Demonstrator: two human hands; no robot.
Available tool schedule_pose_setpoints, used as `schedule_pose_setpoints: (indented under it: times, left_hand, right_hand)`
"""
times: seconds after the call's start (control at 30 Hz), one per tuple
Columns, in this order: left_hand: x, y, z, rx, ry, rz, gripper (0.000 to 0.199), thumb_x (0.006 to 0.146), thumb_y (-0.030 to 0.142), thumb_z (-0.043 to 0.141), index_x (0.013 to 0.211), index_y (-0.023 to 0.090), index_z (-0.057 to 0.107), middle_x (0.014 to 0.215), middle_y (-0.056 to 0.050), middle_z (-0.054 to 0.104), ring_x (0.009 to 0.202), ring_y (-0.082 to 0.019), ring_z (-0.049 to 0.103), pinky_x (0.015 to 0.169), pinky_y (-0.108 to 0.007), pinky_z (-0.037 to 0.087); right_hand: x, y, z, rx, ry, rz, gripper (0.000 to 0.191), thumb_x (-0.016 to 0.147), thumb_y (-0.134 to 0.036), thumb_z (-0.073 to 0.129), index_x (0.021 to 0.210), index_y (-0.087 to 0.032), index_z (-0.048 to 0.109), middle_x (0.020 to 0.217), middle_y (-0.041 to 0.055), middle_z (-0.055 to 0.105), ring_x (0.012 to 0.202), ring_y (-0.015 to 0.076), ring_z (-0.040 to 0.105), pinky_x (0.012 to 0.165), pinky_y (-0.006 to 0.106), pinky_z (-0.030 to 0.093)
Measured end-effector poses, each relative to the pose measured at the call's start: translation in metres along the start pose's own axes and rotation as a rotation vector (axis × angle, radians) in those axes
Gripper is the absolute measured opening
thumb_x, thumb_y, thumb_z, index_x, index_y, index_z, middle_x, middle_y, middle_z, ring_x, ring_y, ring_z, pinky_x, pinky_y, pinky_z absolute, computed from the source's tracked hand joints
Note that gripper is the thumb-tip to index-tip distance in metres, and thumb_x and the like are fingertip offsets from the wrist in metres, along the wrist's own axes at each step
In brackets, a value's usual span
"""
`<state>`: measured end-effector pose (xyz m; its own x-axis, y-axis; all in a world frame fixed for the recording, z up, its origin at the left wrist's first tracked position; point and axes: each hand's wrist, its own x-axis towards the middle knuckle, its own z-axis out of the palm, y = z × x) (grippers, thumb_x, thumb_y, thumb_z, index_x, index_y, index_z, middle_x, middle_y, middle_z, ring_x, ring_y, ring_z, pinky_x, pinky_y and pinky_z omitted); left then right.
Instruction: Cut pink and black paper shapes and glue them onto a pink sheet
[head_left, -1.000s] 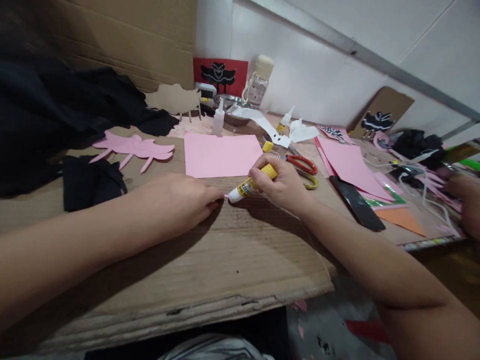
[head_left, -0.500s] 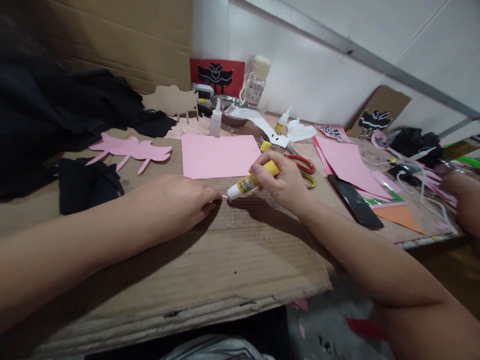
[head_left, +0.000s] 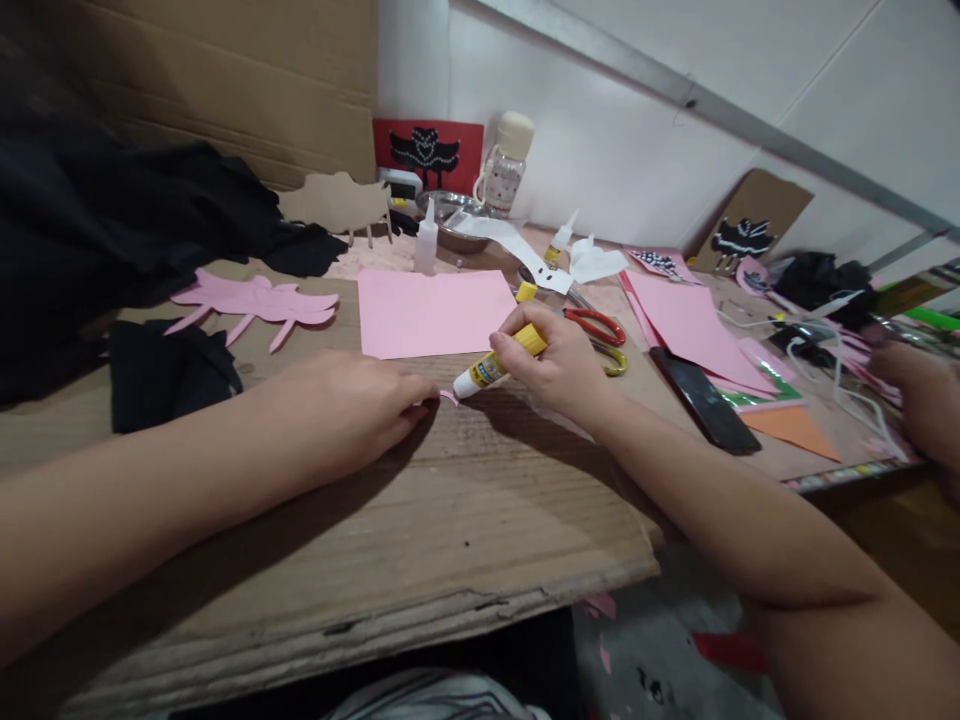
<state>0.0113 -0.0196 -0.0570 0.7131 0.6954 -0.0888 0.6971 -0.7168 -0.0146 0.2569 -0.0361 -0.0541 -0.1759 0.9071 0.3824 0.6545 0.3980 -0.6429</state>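
Observation:
My right hand (head_left: pixel 559 360) is closed round a yellow and white glue stick (head_left: pixel 499 362), tilted with its white end down at the board. That end touches or hovers right by a small, thin pink paper piece (head_left: pixel 448 396). The fingertips of my left hand (head_left: pixel 367 400) press together on the other end of this piece, holding it against the cardboard (head_left: pixel 465 500). Just behind both hands lies a pink paper sheet (head_left: pixel 431 312). A pink paper cutout (head_left: pixel 259 300) with wavy edges and thin legs rests to the left.
Scissors with red and olive handles (head_left: pixel 596 325) lie behind my right hand. Further back are a glue bottle (head_left: pixel 426 240), a metal bowl (head_left: pixel 454 212) and a capped bottle (head_left: pixel 510 165). Black fabric (head_left: pixel 172 375) is at left; a phone (head_left: pixel 701 400) and another person's hand (head_left: pixel 915 390) are at right.
The view has shifted slightly. A little more of the pink piece shows between my left fingertips and the glue stick. Both hands keep their grips.

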Motion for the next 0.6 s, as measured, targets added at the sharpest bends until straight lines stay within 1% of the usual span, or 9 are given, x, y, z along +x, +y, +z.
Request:
schedule_pose_setpoints:
  times: [0.1,0.2,0.3,0.37,0.43,0.5,0.6]
  left_hand:
    - [0.000,0.001,-0.002,-0.007,0.005,0.011,0.044,0.101,0.037,0.044,0.129,0.032,0.079,0.104,-0.010,0.085,0.085,-0.034,0.078,0.067,-0.041,0.053]
    - [0.001,0.004,-0.007,0.006,-0.006,0.017,0.044,0.102,0.035,0.044,0.129,0.030,0.079,0.107,-0.011,0.085,0.088,-0.035,0.078,0.069,-0.042,0.054]
    - [0.001,0.006,-0.012,0.021,-0.042,0.009,0.043,0.102,0.032,0.044,0.127,0.030,0.079,0.111,-0.010,0.085,0.090,-0.034,0.079,0.069,-0.041,0.053]
    - [0.001,0.006,-0.012,0.026,-0.044,0.018,0.042,0.102,0.031,0.045,0.128,0.029,0.078,0.112,-0.009,0.084,0.091,-0.033,0.078,0.069,-0.040,0.052]
    - [0.000,0.004,-0.008,0.034,-0.016,0.045,0.043,0.102,0.030,0.045,0.131,0.029,0.077,0.111,-0.009,0.084,0.089,-0.032,0.077,0.067,-0.038,0.050]
    - [0.001,0.001,0.000,0.047,0.044,0.083,0.044,0.103,0.029,0.045,0.137,0.031,0.073,0.107,-0.007,0.082,0.083,-0.030,0.076,0.062,-0.036,0.046]
    - [0.002,-0.005,0.010,0.084,0.130,0.140,0.048,0.103,0.029,0.045,0.145,0.035,0.067,0.097,-0.006,0.079,0.073,-0.027,0.071,0.054,-0.033,0.036]
  right_hand:
    - [0.000,-0.002,-0.002,0.004,0.011,0.009,0.023,0.094,-0.040,0.065,0.080,-0.023,0.059,0.072,-0.0018,0.060,0.065,0.0151,0.050,0.061,0.030,0.036]
    - [0.001,-0.002,-0.005,0.011,0.075,0.026,0.023,0.093,-0.039,0.065,0.078,-0.023,0.057,0.071,-0.0021,0.058,0.065,0.0152,0.051,0.062,0.031,0.039]
    - [0.003,-0.001,-0.007,0.073,0.141,0.044,0.024,0.093,-0.040,0.064,0.077,-0.023,0.056,0.074,-0.0016,0.059,0.066,0.0153,0.053,0.064,0.032,0.042]
    - [0.003,0.001,-0.007,0.113,0.144,0.044,0.025,0.093,-0.042,0.065,0.078,-0.023,0.056,0.075,-0.0014,0.059,0.066,0.0152,0.055,0.064,0.032,0.044]
    - [0.003,0.002,-0.005,0.121,0.113,0.047,0.026,0.094,-0.043,0.066,0.080,-0.023,0.057,0.075,-0.0018,0.059,0.066,0.0146,0.055,0.063,0.031,0.044]
    - [0.002,0.003,-0.003,0.103,0.080,0.042,0.025,0.094,-0.042,0.066,0.080,-0.023,0.057,0.074,-0.0026,0.059,0.064,0.0138,0.054,0.062,0.030,0.042]
    - [0.002,0.004,-0.001,0.090,0.072,0.024,0.024,0.093,-0.040,0.065,0.080,-0.023,0.057,0.071,-0.0035,0.058,0.063,0.0132,0.053,0.060,0.029,0.041]
